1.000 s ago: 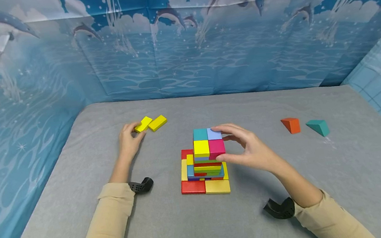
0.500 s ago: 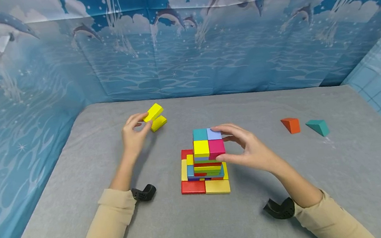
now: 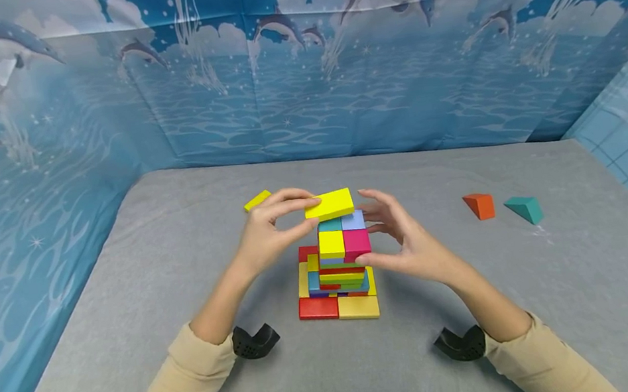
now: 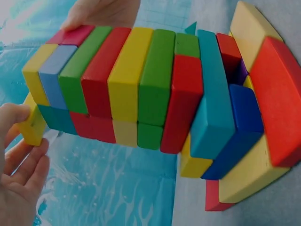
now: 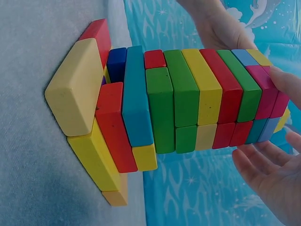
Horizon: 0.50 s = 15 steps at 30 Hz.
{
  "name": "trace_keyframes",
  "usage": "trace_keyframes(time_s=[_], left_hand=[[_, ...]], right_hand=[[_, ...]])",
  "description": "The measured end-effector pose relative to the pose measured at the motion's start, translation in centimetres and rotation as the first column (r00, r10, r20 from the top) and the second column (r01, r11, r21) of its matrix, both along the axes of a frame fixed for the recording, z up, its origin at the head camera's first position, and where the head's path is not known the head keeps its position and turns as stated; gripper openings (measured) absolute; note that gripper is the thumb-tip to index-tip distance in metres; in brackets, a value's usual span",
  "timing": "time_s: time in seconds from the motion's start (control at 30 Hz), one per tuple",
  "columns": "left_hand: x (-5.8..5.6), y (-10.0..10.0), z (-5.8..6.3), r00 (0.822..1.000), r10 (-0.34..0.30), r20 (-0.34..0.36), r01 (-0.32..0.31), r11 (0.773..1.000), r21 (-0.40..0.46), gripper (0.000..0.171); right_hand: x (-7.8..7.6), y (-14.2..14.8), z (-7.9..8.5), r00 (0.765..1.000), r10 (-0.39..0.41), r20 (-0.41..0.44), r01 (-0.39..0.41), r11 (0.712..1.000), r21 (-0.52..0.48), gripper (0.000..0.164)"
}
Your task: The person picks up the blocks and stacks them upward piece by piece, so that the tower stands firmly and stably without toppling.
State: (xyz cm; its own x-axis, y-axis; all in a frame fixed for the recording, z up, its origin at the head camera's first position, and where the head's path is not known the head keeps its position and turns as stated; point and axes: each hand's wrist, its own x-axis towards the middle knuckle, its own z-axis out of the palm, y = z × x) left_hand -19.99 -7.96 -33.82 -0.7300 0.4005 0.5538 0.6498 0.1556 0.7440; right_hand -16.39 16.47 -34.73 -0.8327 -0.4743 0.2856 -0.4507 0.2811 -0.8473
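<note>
A tower of colored blocks (image 3: 331,247) stands upright on the grey cloth, wider at its base and narrow above. My left hand (image 3: 264,235) pinches a yellow block (image 3: 330,205) between thumb and fingers over the tower's top; in the left wrist view this block (image 4: 33,123) is right at the top end. My right hand (image 3: 414,245) holds the tower's upper right side, thumb on the pink block (image 3: 357,242), index finger raised. In the right wrist view, other fingers (image 5: 251,165) of that hand touch the tower's far side.
Another yellow block (image 3: 257,200) lies on the cloth behind the left hand, partly hidden. At the right lie an orange wedge block (image 3: 481,206) and a green wedge block (image 3: 525,210). A blue dolphin-print curtain (image 3: 301,104) borders the back and sides.
My left hand has lifted one yellow block from beside the other and carried it right, over the tower. The right hand stays at the tower, its index finger now lifted off the top.
</note>
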Motion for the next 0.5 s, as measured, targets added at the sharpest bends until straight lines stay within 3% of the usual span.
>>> trace_keyframes(time_s=[0.17, 0.5], left_hand=[[0.12, 0.23, 0.08, 0.999, -0.042, 0.008, 0.042, 0.998, -0.051, 0.027], [0.39, 0.65, 0.40, 0.998, -0.048, 0.043, 0.052, 0.993, -0.103, 0.028]], right_hand=[[-0.04, 0.00, 0.02, 1.000, 0.013, -0.004, -0.013, 1.000, -0.008, 0.086], [-0.09, 0.09, 0.00, 0.997, 0.053, -0.056, -0.054, 0.998, -0.014, 0.075]])
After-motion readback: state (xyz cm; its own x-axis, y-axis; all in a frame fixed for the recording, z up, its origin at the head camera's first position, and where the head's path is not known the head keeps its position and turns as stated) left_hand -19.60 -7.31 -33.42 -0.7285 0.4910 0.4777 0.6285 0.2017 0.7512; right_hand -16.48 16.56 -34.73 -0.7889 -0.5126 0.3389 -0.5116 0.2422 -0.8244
